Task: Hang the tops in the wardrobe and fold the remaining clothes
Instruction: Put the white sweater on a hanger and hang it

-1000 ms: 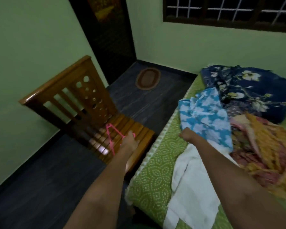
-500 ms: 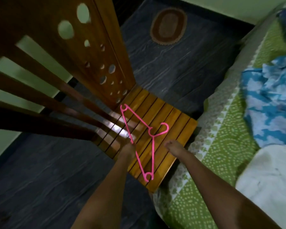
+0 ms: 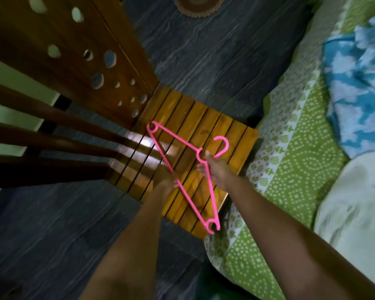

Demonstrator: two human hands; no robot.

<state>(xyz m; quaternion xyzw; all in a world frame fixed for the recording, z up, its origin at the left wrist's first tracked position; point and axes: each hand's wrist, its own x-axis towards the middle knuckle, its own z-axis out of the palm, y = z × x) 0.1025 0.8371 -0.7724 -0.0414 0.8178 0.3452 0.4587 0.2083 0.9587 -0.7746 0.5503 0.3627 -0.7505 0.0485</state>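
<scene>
Both hands now on the pink hanger (image 3: 183, 167) over the chair seat (image 3: 232, 135). Right hand (image 3: 215, 168) has come across from the bed side and pinches the hanger at the neck, just under the hook. Half a second back it was only reaching, apart from the plastic. Left hand (image 3: 168, 180) sits at the long bottom bar, same spot as before, fingers hidden under the wrist, so I cannot tell if it grips or just touches. Hands close together, hanger between them.

Hanger looks about level with the slats, barely lifted if at all; can't say for sure. It lies diagonal on the wooden chair, one shoulder end near the backrest, the other at the front edge of the seat.

To the right, the bed with a green patterned sheet (image 3: 290, 169); a blue-and-white top (image 3: 359, 83) and a white garment (image 3: 355, 213) lie on it, untouched. A round mat (image 3: 198, 6) is on the dark floor beyond.

Meaning: hanger pickup is under way, nothing hung yet. Likely next the hanger goes to a top on the bed.
</scene>
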